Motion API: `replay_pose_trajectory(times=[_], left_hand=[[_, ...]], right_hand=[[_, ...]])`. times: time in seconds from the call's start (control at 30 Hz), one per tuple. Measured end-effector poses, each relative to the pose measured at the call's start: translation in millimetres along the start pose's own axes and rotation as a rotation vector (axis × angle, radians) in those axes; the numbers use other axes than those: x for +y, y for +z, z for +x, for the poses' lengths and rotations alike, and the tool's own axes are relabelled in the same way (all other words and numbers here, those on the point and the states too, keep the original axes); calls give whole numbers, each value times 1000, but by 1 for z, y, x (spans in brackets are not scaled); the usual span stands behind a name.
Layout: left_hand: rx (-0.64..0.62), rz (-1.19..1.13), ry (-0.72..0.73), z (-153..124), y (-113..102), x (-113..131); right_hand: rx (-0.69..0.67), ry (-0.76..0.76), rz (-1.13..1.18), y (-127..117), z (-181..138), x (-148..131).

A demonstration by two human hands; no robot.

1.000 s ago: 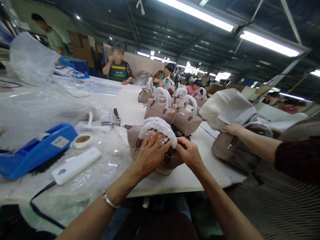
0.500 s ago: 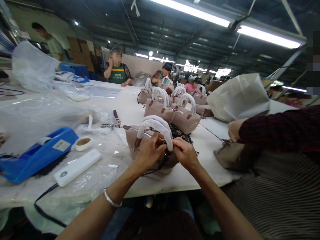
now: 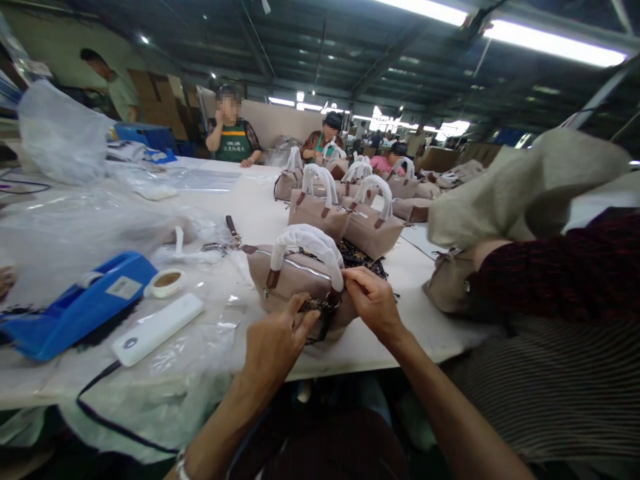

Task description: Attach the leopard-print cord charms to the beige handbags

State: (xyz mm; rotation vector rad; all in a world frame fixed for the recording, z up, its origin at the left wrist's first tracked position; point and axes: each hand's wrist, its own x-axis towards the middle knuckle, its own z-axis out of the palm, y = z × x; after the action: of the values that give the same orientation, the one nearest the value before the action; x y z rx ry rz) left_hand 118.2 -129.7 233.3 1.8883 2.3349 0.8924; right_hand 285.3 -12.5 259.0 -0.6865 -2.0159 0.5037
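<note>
A taupe handbag (image 3: 255,270) with brown trim stands before me on the table, its handles (image 3: 317,239) wrapped in white. At its front, my left hand (image 3: 277,337) has thumb and forefinger closed around a dark patterned scarf (image 3: 313,305) hanging near the right handle base. My right hand (image 3: 373,300) is pinched closed against the lower right end of the wrapped handle; what lies between its fingertips is hidden. More dark patterned cloth (image 3: 365,259) lies behind the bag.
A blue tape dispenser (image 3: 95,293), a tape roll (image 3: 167,283) and a white corded device (image 3: 157,330) lie left, among clear plastic. Several wrapped-handle bags (image 3: 320,210) stand beyond. At right, a co-worker's sleeve (image 3: 560,267) reaches to another bag (image 3: 450,283).
My left hand has moved down and left from the handle to the scarf on the bag's front. My right hand stays by the handle. The pale sheet at right has shifted right.
</note>
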Motion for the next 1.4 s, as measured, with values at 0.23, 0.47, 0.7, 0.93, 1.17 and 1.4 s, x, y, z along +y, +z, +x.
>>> replay_pose_trajectory(times=[0.23, 0.47, 0.7, 0.93, 1.17, 1.4], left_hand=[[196, 57, 202, -5, 4, 3], [74, -166, 144, 5, 32, 23], [-22, -568, 73, 5, 28, 12], [-122, -743, -104, 4, 22, 14], [-99, -769, -120, 6, 35, 11], [-82, -777, -112, 7, 34, 12]], right_hand=[[140, 331, 241, -8, -14, -15], [200, 614, 379, -2, -61, -24], [176, 592, 447, 37, -66, -34], [147, 650, 519, 38, -68, -40], [146, 424, 124, 19, -70, -37], [92, 153, -181, 14, -60, -35]])
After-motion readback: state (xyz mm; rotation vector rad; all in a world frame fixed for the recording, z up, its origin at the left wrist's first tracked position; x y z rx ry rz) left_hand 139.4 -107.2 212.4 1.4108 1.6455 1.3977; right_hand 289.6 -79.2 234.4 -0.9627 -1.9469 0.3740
